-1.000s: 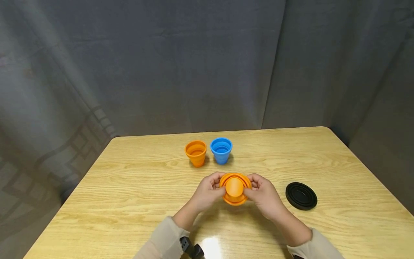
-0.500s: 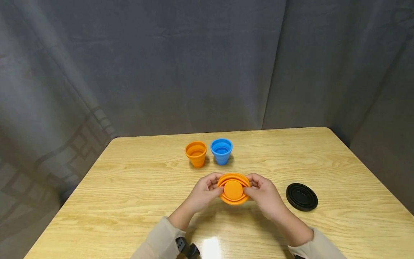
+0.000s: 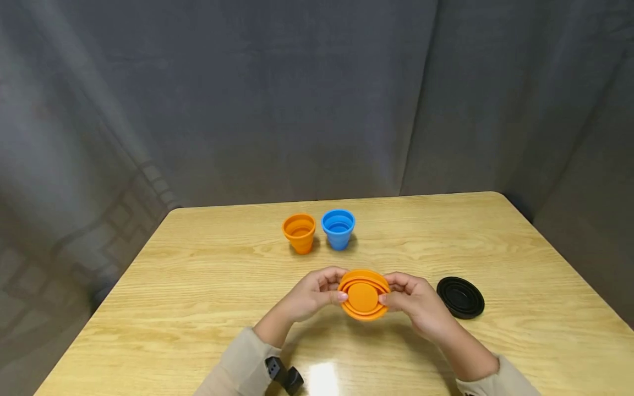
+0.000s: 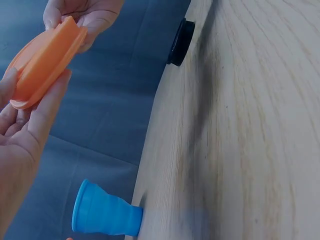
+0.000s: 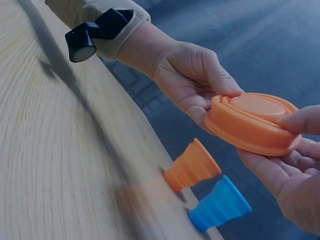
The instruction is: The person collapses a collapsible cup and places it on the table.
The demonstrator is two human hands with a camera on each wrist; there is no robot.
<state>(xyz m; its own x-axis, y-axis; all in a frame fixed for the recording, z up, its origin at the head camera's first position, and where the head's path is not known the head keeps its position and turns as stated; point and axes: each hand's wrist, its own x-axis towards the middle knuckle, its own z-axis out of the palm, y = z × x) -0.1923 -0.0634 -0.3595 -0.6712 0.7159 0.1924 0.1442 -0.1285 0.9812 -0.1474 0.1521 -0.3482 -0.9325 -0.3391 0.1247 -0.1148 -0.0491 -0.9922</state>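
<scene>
Between both hands, above the table, is an orange collapsible cup (image 3: 363, 297), its round base facing the head camera. It is squashed into a low ringed shape, as its side in the right wrist view also shows. My left hand (image 3: 317, 295) pinches its left edge, thumb on the base side and fingers behind. My right hand (image 3: 421, 305) pinches the right edge the same way. Beyond them stand an orange cup (image 3: 299, 233) and a blue cup (image 3: 338, 229), both extended and upright. A flat black collapsed cup or lid (image 3: 460, 297) lies right of my right hand.
The wooden table (image 3: 198, 286) extends to a far edge in front of a grey curtain (image 3: 297, 99). A black wrist device (image 3: 284, 376) sits at the left sleeve, low over the table.
The held orange cup's base stuck out between the thumbs and is now pushed down into the rings. Both hands have shifted slightly toward me with it. The standing cups stayed put.
</scene>
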